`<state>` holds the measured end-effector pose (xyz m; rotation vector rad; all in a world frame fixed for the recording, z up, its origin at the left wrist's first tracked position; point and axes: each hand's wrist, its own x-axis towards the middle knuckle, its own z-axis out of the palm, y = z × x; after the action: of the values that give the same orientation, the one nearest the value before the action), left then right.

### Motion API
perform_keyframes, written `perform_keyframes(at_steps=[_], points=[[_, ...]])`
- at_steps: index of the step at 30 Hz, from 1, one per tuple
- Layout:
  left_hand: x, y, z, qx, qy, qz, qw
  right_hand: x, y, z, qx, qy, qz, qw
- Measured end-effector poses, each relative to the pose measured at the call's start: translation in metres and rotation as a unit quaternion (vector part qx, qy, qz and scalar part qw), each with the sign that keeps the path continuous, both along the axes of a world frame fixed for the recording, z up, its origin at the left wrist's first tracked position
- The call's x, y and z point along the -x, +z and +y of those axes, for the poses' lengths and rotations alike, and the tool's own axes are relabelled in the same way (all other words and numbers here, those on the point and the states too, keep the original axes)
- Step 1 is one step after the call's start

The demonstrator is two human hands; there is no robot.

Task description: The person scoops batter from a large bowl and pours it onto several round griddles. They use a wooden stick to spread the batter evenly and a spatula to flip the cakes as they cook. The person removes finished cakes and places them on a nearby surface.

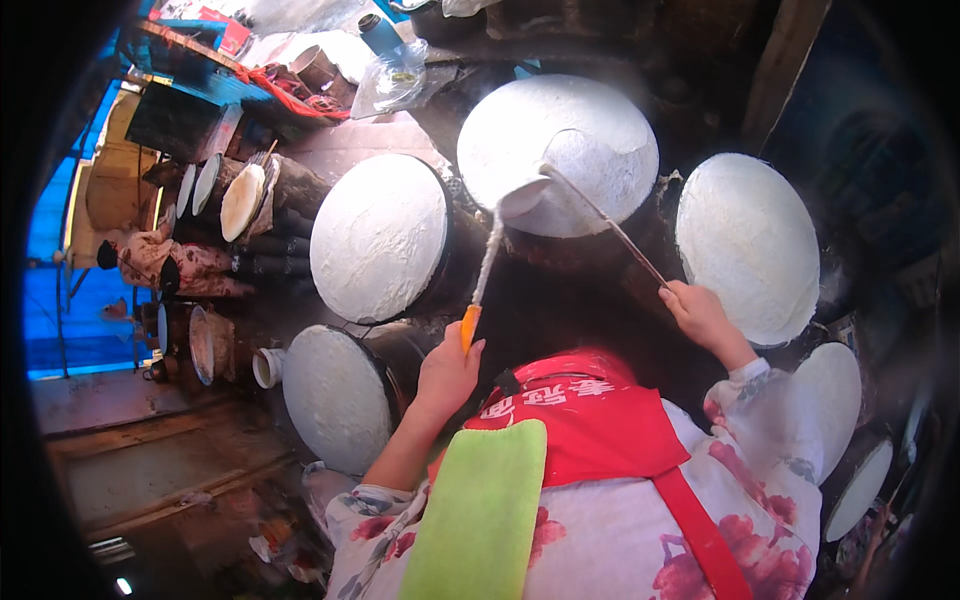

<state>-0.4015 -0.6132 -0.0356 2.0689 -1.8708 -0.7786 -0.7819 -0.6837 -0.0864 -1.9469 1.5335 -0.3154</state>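
In my left hand (447,372) is the orange handle of a ladle (487,262), its shaft coated in white batter. The ladle's bowl (524,198) tilts over the near edge of a round griddle (508,120) spread with white batter. My right hand (697,312) grips a long thin rod (610,222); its far end meets the bowl's rim. A smoother round patch (585,155) shows in the batter just beyond the bowl. Both hands are closed, with the fingers partly hidden.
More white-coated round griddles stand left (380,238), lower left (335,400) and right (748,248). A clear plastic bag (392,78) lies beyond the left griddle. At far left, a person in patterned clothing (165,262) is near more round pans (242,202). A white cup-like container (267,368) sits beside the lower-left griddle.
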Motion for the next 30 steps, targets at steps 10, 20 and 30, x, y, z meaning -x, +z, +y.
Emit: perform_keyframes(at_steps=[10, 20, 30], points=[[-0.017, 0.003, 0.010, 0.074, 0.126, 0.471, 0.870, -0.165, -0.039, 0.027, -0.073, -0.152, -0.257, 0.952], [-0.080, 0.009, 0.065, 0.024, 0.184, 0.526, 0.830, -0.193, -0.054, 0.075, -0.128, -0.260, -0.342, 0.894], [-0.079, 0.010, 0.075, 0.000, 0.177, 0.557, 0.811, -0.186, -0.081, 0.066, -0.043, -0.223, -0.266, 0.937]])
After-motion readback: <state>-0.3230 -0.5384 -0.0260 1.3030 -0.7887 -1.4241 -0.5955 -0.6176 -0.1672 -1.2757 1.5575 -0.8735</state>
